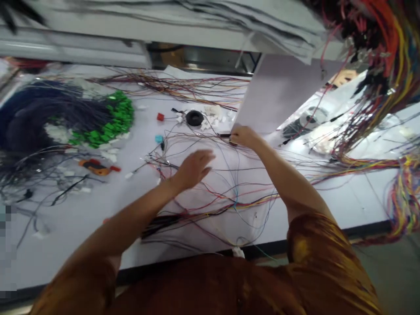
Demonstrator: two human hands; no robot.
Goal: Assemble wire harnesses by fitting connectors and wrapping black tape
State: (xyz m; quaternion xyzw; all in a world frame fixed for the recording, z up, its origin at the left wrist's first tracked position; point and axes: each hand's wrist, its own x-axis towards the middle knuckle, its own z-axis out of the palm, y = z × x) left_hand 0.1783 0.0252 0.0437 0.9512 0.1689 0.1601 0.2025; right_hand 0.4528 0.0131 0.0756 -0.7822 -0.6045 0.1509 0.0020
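Note:
My left hand [195, 168] is over the middle of the white table, its fingers stretched out and nothing seen in them. Beneath and around it run loose thin wires [226, 169] in several colours. Farther right, my right hand [242, 137] is closed at the foot of an upright white panel [272, 96]. A short dark piece [225, 135] shows at its fingertips, too small to name. Left of that hand lie a roll of black tape [194, 118] and a heap of small white connectors [215, 117]. A blue connector [159, 138] and a red connector [160, 117] lie beyond my left hand.
A big bundle of dark wires with green connectors [111, 122] covers the table's left side. An orange-and-black tool [94, 166] lies in front of it. Coloured wire bundles [393, 87] hang at the right. A shelf edge [197, 26] crosses above the table's back.

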